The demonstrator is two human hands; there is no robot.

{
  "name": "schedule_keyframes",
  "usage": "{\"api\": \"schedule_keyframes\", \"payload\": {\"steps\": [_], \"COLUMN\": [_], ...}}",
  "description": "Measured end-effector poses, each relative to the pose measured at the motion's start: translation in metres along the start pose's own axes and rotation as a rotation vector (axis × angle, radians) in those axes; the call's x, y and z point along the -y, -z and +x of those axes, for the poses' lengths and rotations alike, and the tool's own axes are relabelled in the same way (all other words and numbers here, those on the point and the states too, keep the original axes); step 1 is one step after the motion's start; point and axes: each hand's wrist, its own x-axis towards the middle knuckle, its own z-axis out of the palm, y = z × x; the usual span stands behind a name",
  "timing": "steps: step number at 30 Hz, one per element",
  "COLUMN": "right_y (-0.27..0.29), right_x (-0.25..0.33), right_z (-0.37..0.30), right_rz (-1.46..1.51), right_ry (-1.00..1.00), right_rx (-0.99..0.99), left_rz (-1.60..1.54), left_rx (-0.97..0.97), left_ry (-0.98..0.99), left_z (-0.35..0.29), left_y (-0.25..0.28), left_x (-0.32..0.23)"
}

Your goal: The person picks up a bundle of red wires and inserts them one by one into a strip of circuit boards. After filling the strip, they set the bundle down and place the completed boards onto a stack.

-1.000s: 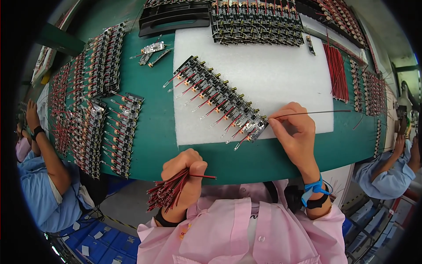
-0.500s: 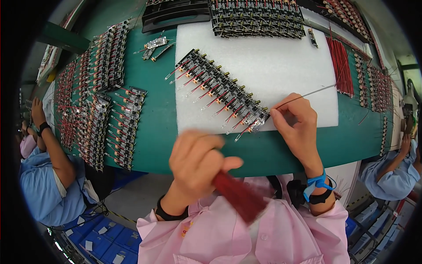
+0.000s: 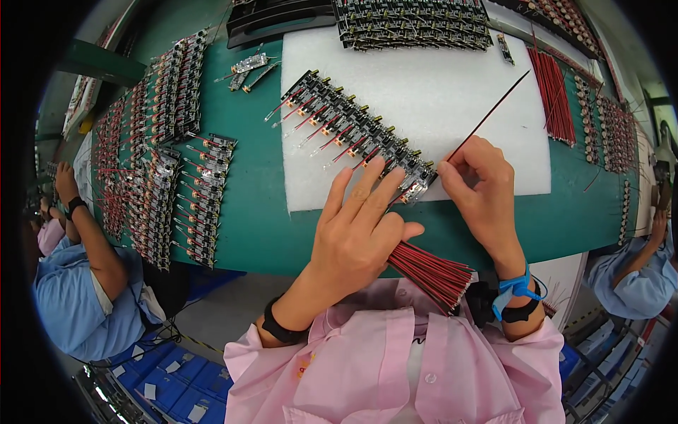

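A slanting strip of small circuit boards (image 3: 364,131), with short red leads and clear-tipped parts along its near edge, lies on a white foam sheet (image 3: 424,78). My left hand (image 3: 357,237) holds a bundle of red and black wires (image 3: 434,277) low in its grip. Its outstretched fingers reach over the right part of the strip and hide some boards. Beside the strip's right end, my right hand (image 3: 484,191) pinches a single red-and-black wire (image 3: 491,112) that points up and to the right. Whether the wire's lower end touches a board is hard to tell.
Several finished-looking board strips (image 3: 205,198) cover the table's left side. A stack of boards (image 3: 413,25) stands at the back by a black tray (image 3: 282,21). More red wires (image 3: 552,95) lie at right. Loose boards (image 3: 248,67) rest near the foam. Co-workers sit at both sides.
My left hand has moved up and right from near my chest to the board strip, bringing the wire bundle along. The single wire in my right hand now points more steeply upward.
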Motion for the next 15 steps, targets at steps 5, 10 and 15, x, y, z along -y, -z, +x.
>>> {"api": "schedule_keyframes", "payload": {"steps": [5,10,15], "right_y": [-0.0027,-0.0017,-0.0016], "right_x": [0.0006,0.0021,-0.0003], "right_z": [-0.0001,-0.0017,-0.0002], "right_rz": [-0.006,-0.012,-0.002], "right_ry": [-0.013,-0.017,0.005], "right_rx": [-0.016,-0.011,0.018], "left_rz": [-0.017,-0.025,-0.027], "left_rx": [-0.012,-0.029,-0.037], "left_ry": [0.007,0.004,0.013], "left_z": [-0.0006,-0.0012,-0.0021], "left_y": [-0.0012,-0.0018,-0.0020], "left_x": [0.0015,0.0016,0.0022]}}
